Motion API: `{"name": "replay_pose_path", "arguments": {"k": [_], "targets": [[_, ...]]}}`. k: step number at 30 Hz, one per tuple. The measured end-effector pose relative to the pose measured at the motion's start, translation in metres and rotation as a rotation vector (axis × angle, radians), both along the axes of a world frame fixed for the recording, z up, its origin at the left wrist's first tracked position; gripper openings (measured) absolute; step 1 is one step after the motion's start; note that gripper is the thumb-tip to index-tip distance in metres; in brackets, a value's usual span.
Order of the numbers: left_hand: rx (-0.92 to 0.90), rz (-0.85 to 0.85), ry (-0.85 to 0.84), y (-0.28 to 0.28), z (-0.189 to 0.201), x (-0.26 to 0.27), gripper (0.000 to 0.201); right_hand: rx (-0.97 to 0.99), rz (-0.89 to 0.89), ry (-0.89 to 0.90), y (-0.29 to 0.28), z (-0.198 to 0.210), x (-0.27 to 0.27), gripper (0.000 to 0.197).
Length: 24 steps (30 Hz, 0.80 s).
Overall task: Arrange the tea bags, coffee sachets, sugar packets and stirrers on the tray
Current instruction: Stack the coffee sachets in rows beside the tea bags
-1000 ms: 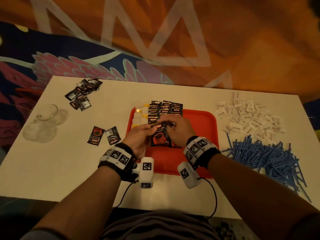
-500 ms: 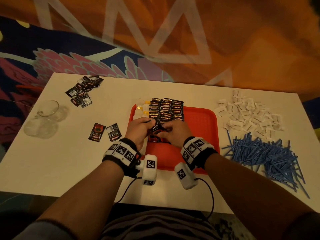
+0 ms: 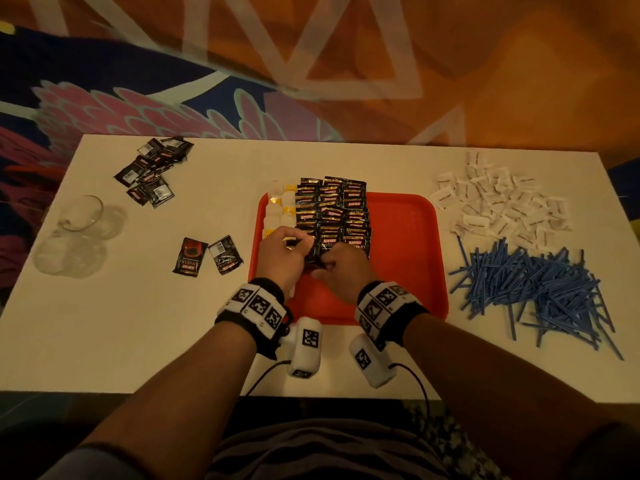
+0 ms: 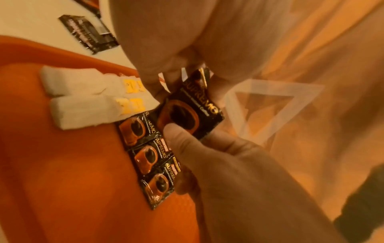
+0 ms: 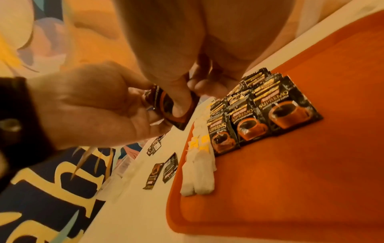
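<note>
Our left hand [image 3: 282,256] and right hand [image 3: 341,268] both pinch one glossy black coffee sachet [image 4: 190,111] at centre frame, above the orange tray [image 3: 403,258]. Behind the fingers lie overlapping sachet rows [image 3: 332,209] and white tea bags [image 3: 277,211]. On the worktop [image 3: 138,323]: white sugar packets [image 3: 498,206] upper right, blue stirrers [image 3: 540,289] right, loose sachets [image 3: 152,168] upper left.

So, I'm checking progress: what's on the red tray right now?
On the red tray: tea bags along its left edge, then rows of Kopiko coffee sachets. Both hands, left hand and right hand, pinch one sachet, hiding what lies beneath.
</note>
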<state>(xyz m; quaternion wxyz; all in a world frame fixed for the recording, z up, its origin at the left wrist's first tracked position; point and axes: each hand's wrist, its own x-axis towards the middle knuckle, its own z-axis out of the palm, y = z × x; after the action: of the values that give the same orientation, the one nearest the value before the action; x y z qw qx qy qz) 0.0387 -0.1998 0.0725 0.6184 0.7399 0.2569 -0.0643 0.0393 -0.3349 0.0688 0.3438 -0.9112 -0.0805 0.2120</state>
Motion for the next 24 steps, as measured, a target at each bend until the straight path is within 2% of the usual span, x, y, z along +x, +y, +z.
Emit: {"name": "replay_pose_path", "arguments": {"k": [2, 5, 8, 11, 14, 19, 24], "targets": [[0.082, -0.034, -0.025, 0.005, -0.003, 0.003, 0.011, 0.063, -0.032, 0.064, 0.003, -0.006, -0.004, 0.022], [0.107, -0.067, -0.019, 0.015, -0.009, 0.004, 0.010, 0.101, -0.098, 0.112, 0.005, -0.015, -0.004, 0.020], [0.076, 0.023, -0.008, 0.027, -0.018, 0.005, 0.009, 0.057, -0.174, 0.107, 0.004, -0.027, 0.000, 0.013], [0.024, 0.110, 0.053, 0.044, -0.025, 0.007, 0.012, 0.021, -0.259, 0.164, 0.002, -0.042, 0.006, 0.018], [0.033, 0.122, 0.104, 0.069, -0.035, 0.002, 0.023, -0.022, -0.338, 0.234, 0.005, -0.055, 0.013, 0.019], [0.076, 0.153, 0.171, 0.100, -0.047, -0.012, 0.023, -0.048, -0.385, 0.348, 0.016, -0.072, 0.023, 0.021], [0.072, 0.159, 0.173, 0.114, -0.055, -0.018, 0.019, -0.130, -0.386, 0.298, 0.026, -0.072, 0.025, 0.018]]}}
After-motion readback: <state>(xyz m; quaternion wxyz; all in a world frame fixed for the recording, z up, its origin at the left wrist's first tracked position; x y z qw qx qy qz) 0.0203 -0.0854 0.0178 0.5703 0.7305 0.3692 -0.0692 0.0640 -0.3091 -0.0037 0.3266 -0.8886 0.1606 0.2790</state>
